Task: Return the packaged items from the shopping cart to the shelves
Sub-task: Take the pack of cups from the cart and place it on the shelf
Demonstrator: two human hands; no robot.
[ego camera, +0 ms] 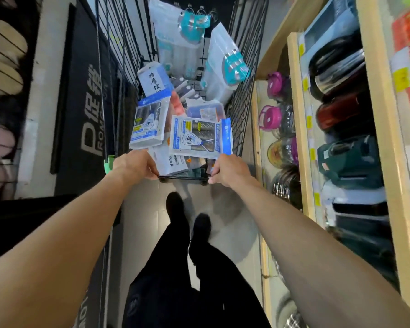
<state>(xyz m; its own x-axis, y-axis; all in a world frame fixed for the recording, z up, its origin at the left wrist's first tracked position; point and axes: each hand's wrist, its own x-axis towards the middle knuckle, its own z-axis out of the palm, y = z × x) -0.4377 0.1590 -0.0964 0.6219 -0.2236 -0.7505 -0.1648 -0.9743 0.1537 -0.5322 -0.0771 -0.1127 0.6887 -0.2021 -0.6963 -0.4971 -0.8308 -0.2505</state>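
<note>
A black wire shopping cart (243,91) stands in front of me, filled with several white and blue packaged items. The nearest package (200,138) lies flat on top, a second one (147,125) lies to its left, and tall bagged packs (178,41) lean at the far end. My left hand (134,165) grips the left part of the cart's black handle bar (182,178). My right hand (230,170) grips the bar's right part. Both arms are stretched forward.
Wooden shelves (296,119) run along the right with pink-lidded containers (270,119), bowls and dark bags. A black floor sign (81,102) with white letters stands on the left beside another rack. My legs and black shoes (175,204) are on the grey floor below.
</note>
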